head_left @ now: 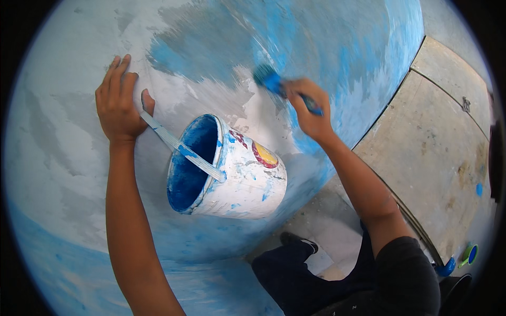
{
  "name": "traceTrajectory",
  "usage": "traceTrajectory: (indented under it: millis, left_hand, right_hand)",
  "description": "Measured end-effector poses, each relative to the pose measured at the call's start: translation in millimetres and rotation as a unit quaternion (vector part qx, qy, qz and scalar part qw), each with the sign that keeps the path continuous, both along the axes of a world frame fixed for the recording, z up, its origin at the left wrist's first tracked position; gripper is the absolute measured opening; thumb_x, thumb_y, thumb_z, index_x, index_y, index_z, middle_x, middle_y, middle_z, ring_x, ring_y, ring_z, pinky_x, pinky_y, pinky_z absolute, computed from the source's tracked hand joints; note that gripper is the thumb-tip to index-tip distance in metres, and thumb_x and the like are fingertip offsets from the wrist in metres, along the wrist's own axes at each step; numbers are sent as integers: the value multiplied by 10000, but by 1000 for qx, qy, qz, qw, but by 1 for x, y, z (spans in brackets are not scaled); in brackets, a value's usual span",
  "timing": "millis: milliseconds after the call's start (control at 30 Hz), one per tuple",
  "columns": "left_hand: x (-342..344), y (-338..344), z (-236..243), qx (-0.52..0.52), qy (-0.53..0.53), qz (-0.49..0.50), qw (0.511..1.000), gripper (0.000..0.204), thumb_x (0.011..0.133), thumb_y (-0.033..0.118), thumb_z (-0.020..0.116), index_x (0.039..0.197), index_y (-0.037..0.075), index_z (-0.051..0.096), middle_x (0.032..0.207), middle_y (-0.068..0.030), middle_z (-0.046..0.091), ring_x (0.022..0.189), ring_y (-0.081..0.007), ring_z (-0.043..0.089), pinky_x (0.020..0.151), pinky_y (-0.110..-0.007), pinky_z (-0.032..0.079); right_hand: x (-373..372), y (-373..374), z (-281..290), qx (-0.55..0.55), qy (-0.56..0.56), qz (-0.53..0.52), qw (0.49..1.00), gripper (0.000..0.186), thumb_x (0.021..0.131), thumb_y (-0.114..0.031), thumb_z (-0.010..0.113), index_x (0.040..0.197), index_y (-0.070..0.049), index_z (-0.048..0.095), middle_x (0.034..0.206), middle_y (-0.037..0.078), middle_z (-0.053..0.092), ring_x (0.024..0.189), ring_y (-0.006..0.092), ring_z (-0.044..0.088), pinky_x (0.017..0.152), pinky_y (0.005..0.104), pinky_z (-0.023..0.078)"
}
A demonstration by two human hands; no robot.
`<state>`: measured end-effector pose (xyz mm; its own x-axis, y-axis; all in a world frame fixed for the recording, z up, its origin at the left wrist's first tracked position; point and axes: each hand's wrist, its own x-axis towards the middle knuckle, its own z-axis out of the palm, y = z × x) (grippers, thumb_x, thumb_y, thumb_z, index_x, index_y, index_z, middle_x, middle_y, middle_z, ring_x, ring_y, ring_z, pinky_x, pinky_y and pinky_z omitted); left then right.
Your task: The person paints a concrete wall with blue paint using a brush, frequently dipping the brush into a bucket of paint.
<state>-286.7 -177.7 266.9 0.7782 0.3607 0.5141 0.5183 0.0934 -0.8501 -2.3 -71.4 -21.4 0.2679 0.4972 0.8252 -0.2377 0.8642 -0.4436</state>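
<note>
My right hand [311, 105] is closed around the handle of a paintbrush [271, 81], and its dark bristles touch the curved wall [211, 100]. The brush is smeared with blue. Against the same wall lies my left hand [118, 100], its fingers stretched out. The handle of a white paint bucket [240, 197] is hooked between its thumb and palm, so the bucket hangs tilted from that hand. Blue paint coats the bucket's inside, and splashes mark its outer side. Patches of white, grey and blue cover the wall around both hands.
To the right, below the wall's edge, is a stained grey slab floor [437, 142] with dark seams. A small green-rimmed container [469, 255] and a blue object [446, 267] sit at the lower right. My shoe [299, 241] stands on the floor below the bucket.
</note>
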Motion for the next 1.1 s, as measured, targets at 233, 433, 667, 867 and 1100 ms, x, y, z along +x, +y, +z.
traceTrajectory:
  millis: [233,433,667,867,1100]
  left_hand:
    - [0,5,-2,2,-7,-21,1000,346,893,337,601,1113,97,716,1440,-109,654,1398,-308,559,1086,-483,471]
    - [-6,2,-4,1,-15,-12,1000,337,885,346,615,1092,100,714,1438,-107,655,1408,-316,549,1079,-491,474]
    - [-1,2,0,-7,-16,-3,1000,328,891,345,606,1073,94,716,1435,-126,653,1407,-336,547,1066,-499,478]
    - [3,-2,-1,-11,-32,-19,999,308,868,312,616,1046,78,710,1420,-133,653,1395,-326,555,1059,-470,480]
    - [3,0,-3,-10,-21,-14,1000,310,870,301,606,1058,76,706,1405,-137,658,1385,-323,561,1066,-467,477]
  right_hand:
    - [22,-37,-197,-273,-91,48,956,111,904,-42,641,864,41,703,815,158,688,710,212,693,657,360,526]
    - [12,-14,3,-247,-114,-9,962,209,900,-120,679,839,79,700,685,119,689,619,166,662,599,326,509]
    - [5,-1,123,85,-5,35,996,126,972,-78,663,1026,16,728,949,117,723,802,177,688,699,316,526]
    - [15,-15,-89,-181,-35,119,976,165,955,3,588,1001,73,730,891,116,703,771,167,662,704,321,525]
    - [33,-5,-32,-353,-119,31,927,267,925,-167,622,839,54,746,686,108,708,631,179,660,631,344,519]
